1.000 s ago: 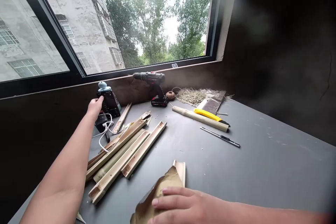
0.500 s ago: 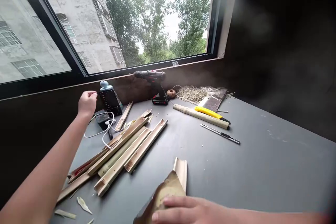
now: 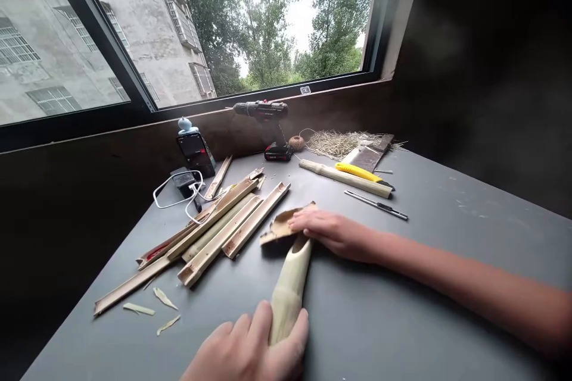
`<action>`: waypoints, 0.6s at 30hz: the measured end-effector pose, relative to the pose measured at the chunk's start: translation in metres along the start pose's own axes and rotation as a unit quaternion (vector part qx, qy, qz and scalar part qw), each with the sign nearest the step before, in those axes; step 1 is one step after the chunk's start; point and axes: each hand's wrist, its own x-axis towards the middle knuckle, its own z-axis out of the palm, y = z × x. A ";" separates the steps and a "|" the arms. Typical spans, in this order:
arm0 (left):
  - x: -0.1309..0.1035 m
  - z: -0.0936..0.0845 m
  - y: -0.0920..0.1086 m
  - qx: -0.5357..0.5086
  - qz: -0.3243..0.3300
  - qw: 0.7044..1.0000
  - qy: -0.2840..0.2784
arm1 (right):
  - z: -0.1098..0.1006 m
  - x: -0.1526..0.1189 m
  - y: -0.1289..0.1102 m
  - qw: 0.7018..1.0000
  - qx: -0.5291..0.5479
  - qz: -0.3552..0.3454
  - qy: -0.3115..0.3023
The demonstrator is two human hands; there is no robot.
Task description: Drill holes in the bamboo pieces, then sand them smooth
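At the bottom of the view my left hand (image 3: 250, 345) is wrapped round the lower part of a pale split bamboo piece (image 3: 288, 294). The piece points away from me, its outer side up, with a scooped opening at the far end. Over that end my right hand (image 3: 333, 232) holds a curled brown sheet of sandpaper (image 3: 279, 227), fingers together on top of it. The thumb's grip underneath is hidden, and both hands are slightly blurred.
Several split bamboo strips (image 3: 218, 232) lie to the left, near shavings (image 3: 165, 297). Behind stand a propped phone (image 3: 194, 152), a charger with white cable (image 3: 182, 181) and a cordless drill (image 3: 272, 128). Further right are twine (image 3: 296, 143), a yellow-handled tool (image 3: 357, 171) and a slim cutter knife (image 3: 375, 205).
My left hand has come back from beside the phone and now grips the bamboo. My right hand has moved forward with the sandpaper. The phone's screen looks different.
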 end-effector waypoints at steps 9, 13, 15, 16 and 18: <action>0.004 0.007 -0.017 -0.160 -0.037 0.986 0.033 | 0.021 -0.002 -0.042 0.995 0.024 -0.096 -0.002; 0.003 0.009 -0.018 -0.162 -0.029 0.986 0.012 | 0.014 0.002 -0.033 0.999 -0.002 0.026 0.032; 0.004 0.009 -0.017 -0.158 -0.030 0.986 0.033 | 0.015 0.003 -0.038 0.999 0.037 -0.039 0.000; 0.005 0.009 -0.016 -0.155 -0.033 0.986 0.045 | 0.016 0.004 -0.040 0.995 0.058 -0.082 -0.019; 0.006 0.009 -0.014 -0.144 -0.034 0.988 0.054 | 0.015 0.005 -0.038 0.990 0.075 -0.121 -0.024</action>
